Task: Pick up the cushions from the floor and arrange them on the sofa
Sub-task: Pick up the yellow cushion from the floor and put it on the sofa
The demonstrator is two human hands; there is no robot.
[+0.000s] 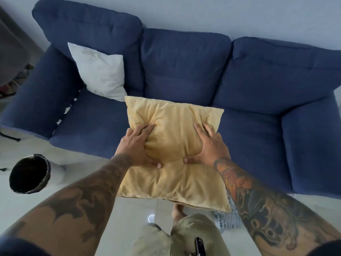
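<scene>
Both forearms extend; your left hand (137, 145) and right hand (208, 146) press flat, fingers spread, gripping the yellow velvet square cushion (173, 154), which overhangs the blue fabric sofa (258, 126) seat's front edge and may slip.

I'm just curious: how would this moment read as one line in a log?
step: placing | left hand + right hand: gripping yellow cushion over sofa seat | white cushion: against backrest

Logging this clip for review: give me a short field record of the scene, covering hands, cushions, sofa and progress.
held item: yellow cushion, above the sofa's front edge
left hand: gripping the cushion's left side
right hand: gripping its right side
placed: white cushion, leaning on the left backrest
sofa: blue, middle and right seats bare
floor: dark round container at left
progress: yellow cushion not yet set down
</scene>
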